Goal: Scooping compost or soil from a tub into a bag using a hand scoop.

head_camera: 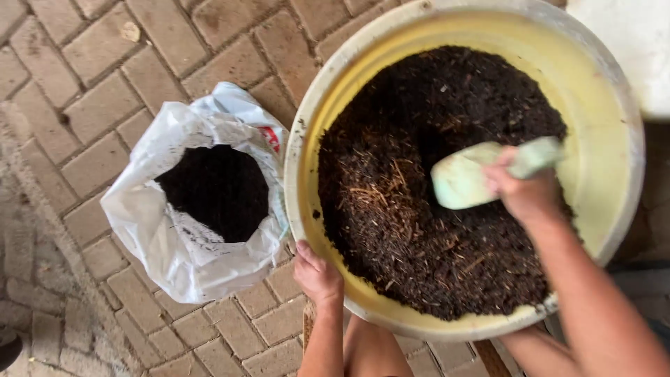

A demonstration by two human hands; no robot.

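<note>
soil in basin, open bag left of it

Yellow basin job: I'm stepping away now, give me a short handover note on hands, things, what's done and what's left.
Left hand grips the near rim of the yellow basin.
Right hand holds the pale green scoop, its blade on the dark soil mix in the basin.
The open white bag of dark soil stands on the brick paving, against the basin's left side.
Done: the basin holds a good heap of fibrous soil mix.
Left: cannot tell how much more is wanted; the bag still has soil in it.
</note>
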